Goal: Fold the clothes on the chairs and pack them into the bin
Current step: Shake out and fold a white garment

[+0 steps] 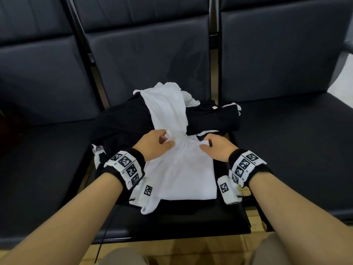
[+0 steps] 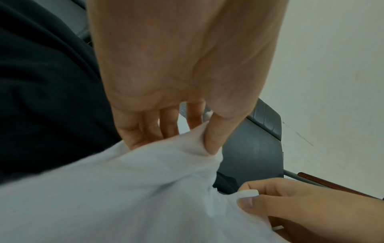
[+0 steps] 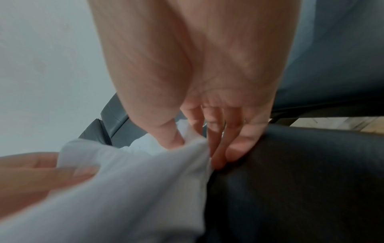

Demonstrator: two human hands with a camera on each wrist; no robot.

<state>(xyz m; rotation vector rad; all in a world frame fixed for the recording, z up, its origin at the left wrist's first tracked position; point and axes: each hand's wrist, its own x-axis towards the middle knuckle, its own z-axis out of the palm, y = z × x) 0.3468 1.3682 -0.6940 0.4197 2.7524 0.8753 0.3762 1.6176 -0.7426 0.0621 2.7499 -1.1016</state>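
Both hands pinch the white shirt (image 1: 179,169) — left hand (image 1: 152,146) and right hand (image 1: 217,148). It lies on dark clothes (image 1: 118,127) on the middle chair (image 1: 191,224).

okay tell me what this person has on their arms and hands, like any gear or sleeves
Bare forearms, no sleeves or gloves. Each wrist wears a black band ringed with white square-coded marker tiles, plus a small white camera box with its own marker. A thin black cable hangs from the left one.

Standing in a row against a pale wall (image 2: 332,65): dark padded chairs (image 1: 277,54) on black frames (image 1: 84,60). Showing beneath: a yellowish wood floor (image 1: 191,251).
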